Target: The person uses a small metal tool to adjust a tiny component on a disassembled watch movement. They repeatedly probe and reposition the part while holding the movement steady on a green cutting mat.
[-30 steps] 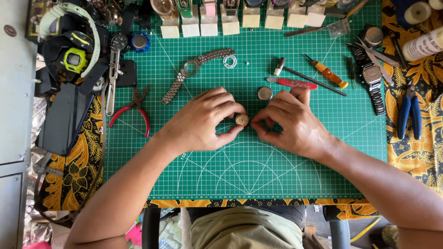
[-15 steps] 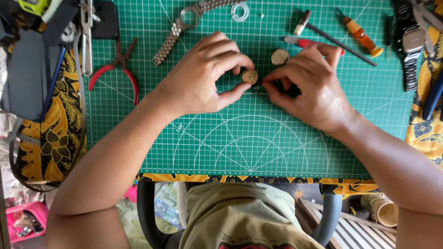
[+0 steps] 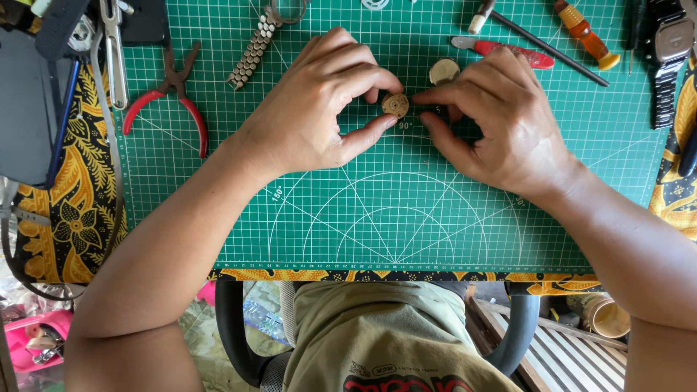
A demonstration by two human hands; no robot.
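Note:
My left hand (image 3: 319, 101) pinches a small round brass-coloured watch movement (image 3: 396, 106) between thumb and forefinger, just above the green cutting mat (image 3: 377, 218). My right hand (image 3: 501, 120) is close on the movement's right side, its thumb and forefinger tips closed together at the movement's edge; whether they grip a small part is hidden. A round pale watch part (image 3: 443, 70) lies on the mat just behind my right fingers.
Red-handled pliers (image 3: 170, 94) and a metal watch bracelet (image 3: 254, 47) lie at the mat's left. A red tool (image 3: 508, 52), a thin rod, an orange screwdriver (image 3: 584, 33) and a black digital watch (image 3: 666, 58) lie at the back right. Patterned yellow cloth (image 3: 72, 218) borders the mat.
The view has shifted downward, so the mat and tools sit higher in the picture. Both hands stay together on the small round movement.

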